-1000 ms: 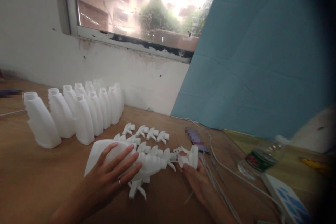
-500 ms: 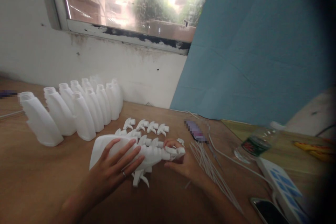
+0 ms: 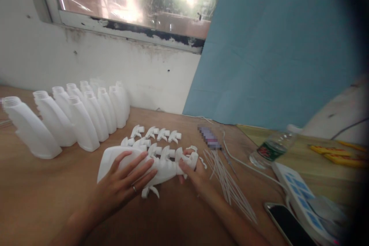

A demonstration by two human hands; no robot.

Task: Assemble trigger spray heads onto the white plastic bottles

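My left hand [image 3: 123, 182] lies over a white plastic bottle [image 3: 108, 159] that rests on its side on the wooden table [image 3: 43, 200], pressing it down with spread fingers. My right hand [image 3: 191, 169] grips a white trigger spray head [image 3: 190, 158] at the bottle's neck. Loose white trigger heads [image 3: 157, 134] lie in rows just behind the bottle, and one trigger head [image 3: 150, 191] lies in front of it. Thin white dip tubes [image 3: 227, 184] lie in a bundle to the right of my right hand.
Several uncapped white bottles [image 3: 72, 117] stand in rows at the left by the wall. At the right lie a clear water bottle [image 3: 272, 148], a white power strip [image 3: 300, 196], a dark phone [image 3: 288, 225] and a cable. A blue sheet [image 3: 273, 54] leans behind.
My right hand has brought the trigger head leftward onto the bottle's neck and closed around it. The left hand has stayed on the bottle. The camera has tilted slightly right and down.
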